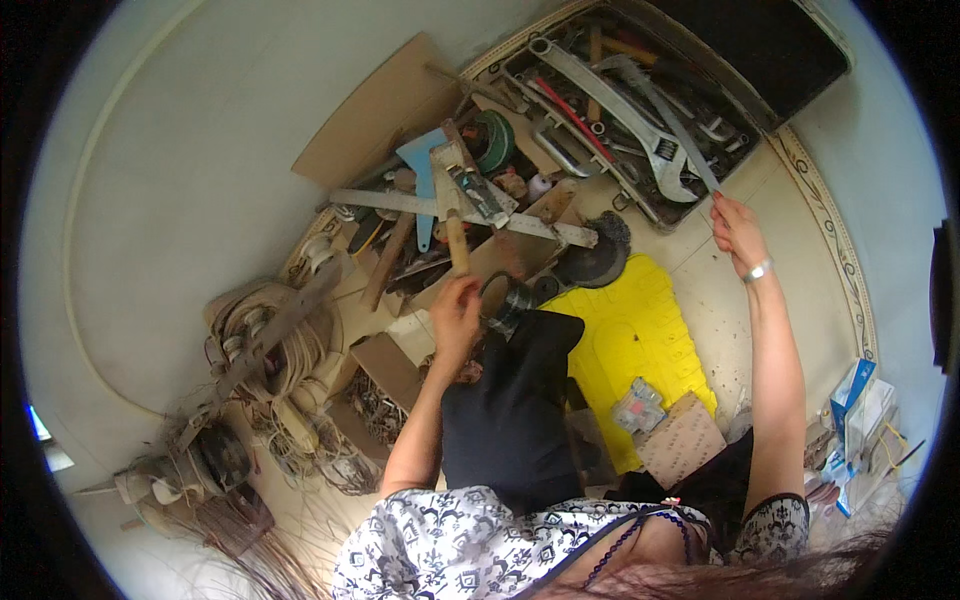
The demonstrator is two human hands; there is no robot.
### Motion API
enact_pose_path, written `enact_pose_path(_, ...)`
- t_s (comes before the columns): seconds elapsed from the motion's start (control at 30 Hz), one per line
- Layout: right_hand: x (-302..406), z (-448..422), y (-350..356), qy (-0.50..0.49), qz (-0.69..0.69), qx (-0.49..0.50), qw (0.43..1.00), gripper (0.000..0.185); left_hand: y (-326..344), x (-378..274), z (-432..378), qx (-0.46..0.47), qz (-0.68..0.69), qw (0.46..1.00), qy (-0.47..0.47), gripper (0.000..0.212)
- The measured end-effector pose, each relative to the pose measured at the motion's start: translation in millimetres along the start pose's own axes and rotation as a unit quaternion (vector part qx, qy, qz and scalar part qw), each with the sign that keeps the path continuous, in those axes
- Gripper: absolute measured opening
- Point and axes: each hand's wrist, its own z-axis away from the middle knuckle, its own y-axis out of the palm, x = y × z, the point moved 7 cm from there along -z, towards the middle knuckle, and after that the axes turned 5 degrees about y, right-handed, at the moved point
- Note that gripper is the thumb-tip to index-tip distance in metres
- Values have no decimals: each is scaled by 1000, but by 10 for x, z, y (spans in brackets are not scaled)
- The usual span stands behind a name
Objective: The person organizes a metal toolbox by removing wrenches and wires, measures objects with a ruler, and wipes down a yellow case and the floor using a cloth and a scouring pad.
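Note:
My right hand (739, 231) grips one end of a flat steel square (671, 116). Its long blade reaches over an open toolbox (651, 219), across a big adjustable wrench (615, 105). At lower left, my left hand (454, 319) has its fingers closed at the butt of a wooden-handled tool (456, 244), which looks like a scraper or trowel. That tool's far end lies over a cardboard box (499, 255) heaped with tools. A steel ruler (525, 225) and a light-blue plastic piece (425, 184) lie across the same box.
Beside the box are a dark abrasive disc (598, 259) and a roll of tape (506, 296). A yellow plastic case (637, 322) lies on the tiles before me. To the left sit coiled cable (292, 352) and a small box of metal bits (375, 397). Cardboard (382, 112) leans against the wall.

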Motion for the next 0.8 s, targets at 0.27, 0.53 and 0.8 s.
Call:
enact_pose_path(0.27, -25, -376, -128, -4, 53, 33, 998, 30, 252, 56, -31, 16, 60, 998, -11, 18)
enact_pose_path(0.53, -152, -181, -4, -275, 475, -105, 829, 40, 562, -48, 164, 155, 36, 987, -32, 19)
enact_pose_path(0.8, -1377, 1146, 576, 14, 564, 318, 762, 60, 1174, -398, 174, 389, 122, 913, -17, 22)
